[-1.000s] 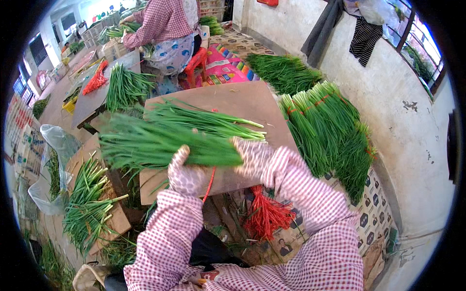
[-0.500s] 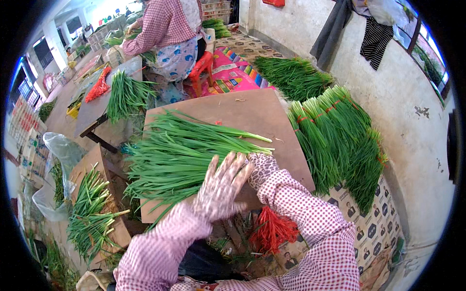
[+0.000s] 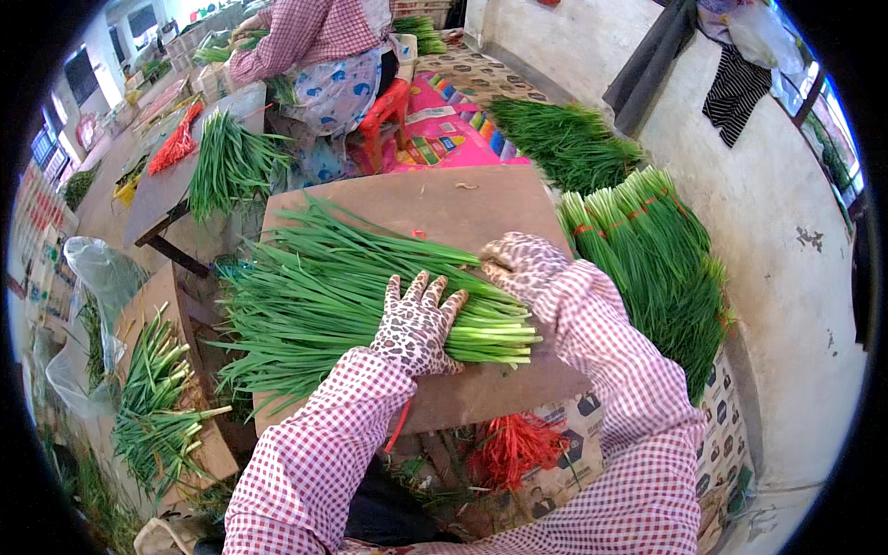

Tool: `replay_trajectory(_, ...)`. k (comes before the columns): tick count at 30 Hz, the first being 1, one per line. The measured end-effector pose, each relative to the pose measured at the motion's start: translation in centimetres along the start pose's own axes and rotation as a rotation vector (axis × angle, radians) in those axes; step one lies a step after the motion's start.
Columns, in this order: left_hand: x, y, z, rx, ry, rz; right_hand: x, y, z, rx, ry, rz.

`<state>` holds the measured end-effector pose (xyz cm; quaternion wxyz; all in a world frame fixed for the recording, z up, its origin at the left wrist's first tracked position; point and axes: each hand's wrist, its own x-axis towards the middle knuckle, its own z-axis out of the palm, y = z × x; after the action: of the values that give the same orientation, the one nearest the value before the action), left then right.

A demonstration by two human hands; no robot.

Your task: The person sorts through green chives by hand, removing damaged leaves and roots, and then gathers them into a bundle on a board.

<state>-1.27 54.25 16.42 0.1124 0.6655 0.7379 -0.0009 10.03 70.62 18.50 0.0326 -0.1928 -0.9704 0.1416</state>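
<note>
left hand (image 3: 416,326) lies palm down, fingers spread, on green leaf bundle (image 3: 305,305); not clenched. right hand (image 3: 525,264) curled at upper stems; whether it grips any, cannot tell. bundle sits mid-frame on brown board (image 3: 407,190). to do this well, probably: press lightly with flat palm, even up pale stem ends (image 3: 509,338) without bruising leaves. long axis runs across frame, dipping slightly rightward; pale ends point right, leaf tips fan left.

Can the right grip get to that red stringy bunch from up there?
Probably yes: the red stringy bunch shows past the near edge of the board, largely uncovered. The right grip is over the board, so it would likely need to draw back first.
</note>
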Motion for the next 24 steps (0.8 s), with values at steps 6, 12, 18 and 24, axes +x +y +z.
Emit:
replay_trajectory(6, -0.1, -0.3, 1.1, 0.025, 0.037, 0.015, 4.8, 0.9, 3.0, 0.001, -0.251, -0.093)
replay_trajectory(12, -0.3, -0.5, 0.8, -0.036, 0.047, 0.013, 6.0, 1.0, 3.5, 0.062, -0.225, -0.095)
replay_trajectory(18, -0.2, -0.5, 0.8, -0.061, 0.035, 0.008, 8.7, 2.5, 1.6, 0.946, 0.009, 0.318)
replay_trajectory(24, -0.3, -0.6, 0.8, -0.055, 0.036, 0.0, 6.6, 8.2, -3.5, 0.511, 0.617, 0.421)
